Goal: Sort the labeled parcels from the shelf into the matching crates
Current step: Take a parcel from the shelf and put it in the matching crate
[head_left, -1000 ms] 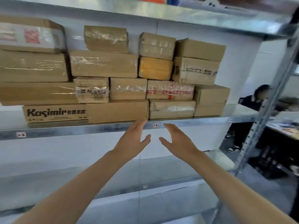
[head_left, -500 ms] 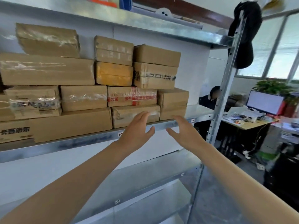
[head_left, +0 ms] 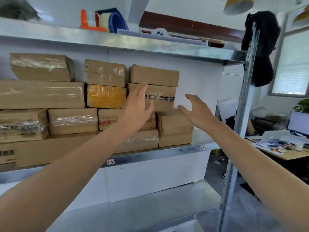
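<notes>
Several taped cardboard parcels are stacked on the metal shelf [head_left: 167, 153]. At the stack's right end a parcel with black printed tape [head_left: 163, 99] lies under a plain brown parcel [head_left: 153, 75]. My left hand [head_left: 136, 109] is raised in front of the printed parcel's left side, fingers straight, holding nothing; whether it touches the box is unclear. My right hand [head_left: 195, 109] hovers just right of that parcel, fingers spread and slightly bent, apart from it. No crate is in view.
A yellow-taped parcel [head_left: 106, 96] sits left of the printed one. Tape rolls [head_left: 103, 20] rest on the upper shelf. The shelf's upright post [head_left: 242, 101] stands at right with a black garment [head_left: 260, 52] hanging on it. A desk with a monitor [head_left: 297, 123] lies beyond.
Both hands have risen from the shelf's front edge to the level of the printed parcel and spread wider apart. The view has turned right and upward.
</notes>
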`<move>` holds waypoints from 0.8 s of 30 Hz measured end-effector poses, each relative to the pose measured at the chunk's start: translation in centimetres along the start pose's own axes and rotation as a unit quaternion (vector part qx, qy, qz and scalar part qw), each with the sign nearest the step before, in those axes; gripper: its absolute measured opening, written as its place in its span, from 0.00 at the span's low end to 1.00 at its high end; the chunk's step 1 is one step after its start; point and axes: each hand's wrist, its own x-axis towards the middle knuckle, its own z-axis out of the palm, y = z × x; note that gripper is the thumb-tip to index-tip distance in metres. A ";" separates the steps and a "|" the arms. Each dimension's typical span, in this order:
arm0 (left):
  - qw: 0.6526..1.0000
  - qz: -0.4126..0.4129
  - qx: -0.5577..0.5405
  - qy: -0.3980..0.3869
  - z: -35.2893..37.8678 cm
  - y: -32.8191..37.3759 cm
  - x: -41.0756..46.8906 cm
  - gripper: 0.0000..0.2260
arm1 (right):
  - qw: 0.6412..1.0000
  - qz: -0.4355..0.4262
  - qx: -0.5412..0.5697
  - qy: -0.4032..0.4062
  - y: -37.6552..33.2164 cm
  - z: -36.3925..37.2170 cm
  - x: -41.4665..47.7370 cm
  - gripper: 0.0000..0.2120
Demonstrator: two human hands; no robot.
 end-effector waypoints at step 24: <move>0.966 -0.158 -0.175 0.105 -0.3 1.4 4.7 0.16 | 0.946 -0.057 0.316 0.049 -0.7 -0.6 7.0 0.32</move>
